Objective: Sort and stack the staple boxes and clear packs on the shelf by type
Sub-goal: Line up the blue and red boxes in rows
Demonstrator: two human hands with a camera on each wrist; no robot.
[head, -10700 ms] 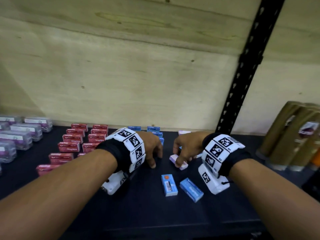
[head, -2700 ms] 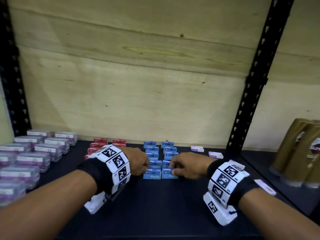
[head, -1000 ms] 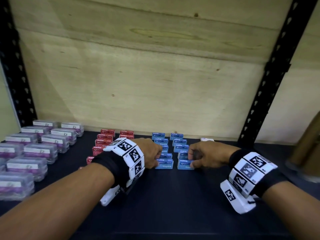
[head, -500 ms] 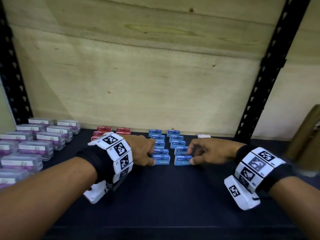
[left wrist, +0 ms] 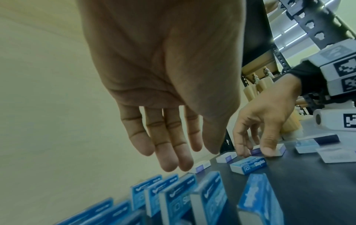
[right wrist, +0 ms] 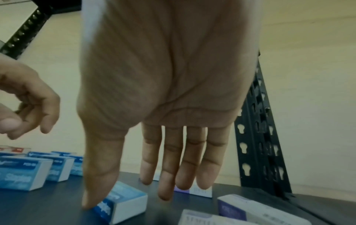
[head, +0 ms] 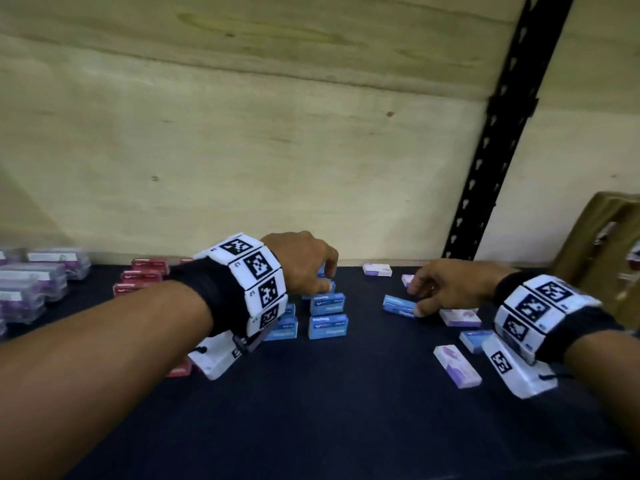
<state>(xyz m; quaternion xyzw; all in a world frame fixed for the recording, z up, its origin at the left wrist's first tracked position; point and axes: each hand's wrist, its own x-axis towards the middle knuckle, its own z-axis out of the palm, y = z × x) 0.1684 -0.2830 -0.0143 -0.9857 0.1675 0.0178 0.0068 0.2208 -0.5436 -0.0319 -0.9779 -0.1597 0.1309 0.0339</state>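
Two rows of upright blue staple boxes stand mid-shelf. My left hand hovers over their far end with straight fingers and holds nothing. A loose blue staple box lies flat to the right of the rows. My right hand reaches down to it with straight fingers, and its thumb tip touches the box's near side. Red staple boxes stand in rows to the left. Clear packs with purple labels are stacked at the far left.
Several white-and-purple boxes lie scattered around my right hand, one by the back wall. A black perforated upright rises at the right, with tan wrapped rolls beyond it. Plywood backs the dark shelf.
My right hand left the front of the blue rows and moved right to the loose blue box. My left hand rose from the row front to above the rows' far end.
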